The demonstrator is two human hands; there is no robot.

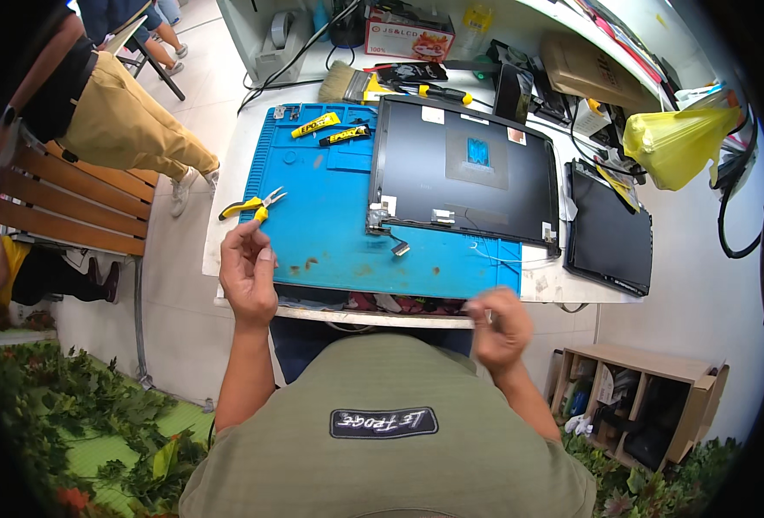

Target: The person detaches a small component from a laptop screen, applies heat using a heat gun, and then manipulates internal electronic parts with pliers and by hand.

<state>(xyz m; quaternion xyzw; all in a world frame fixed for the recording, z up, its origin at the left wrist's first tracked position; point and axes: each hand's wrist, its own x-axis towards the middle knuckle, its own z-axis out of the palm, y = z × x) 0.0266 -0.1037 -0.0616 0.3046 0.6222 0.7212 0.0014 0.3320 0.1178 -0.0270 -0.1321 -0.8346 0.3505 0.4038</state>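
taking the middle of the blue mat (330, 246) as the clock's centre, the right hand (501, 332) is nearest, between four and five o'clock, at the near edge of the tabletop (540, 283). its fingers are curled and blurred; i cannot tell if they hold something. the left hand (251, 281) is at eight o'clock, its thumb and fingers in a narrow pinch. whether a small piece is inside, i cannot tell. at five o'clock lies a cable plug (401, 249). at nine o'clock, the pliers (261, 205) are just beyond the left fingertips; contact is not clear. the dark lid (433, 168), between two and three o'clock, lies flat, partly off the mat, with no hand on it. two tubes (315, 125) are at eleven o'clock, a brush (345, 84) near twelve.

in my judgement, this is fine work with small pieces, done apart from the lid. the next move calls for light, exact fingers, and care for the loose plug.
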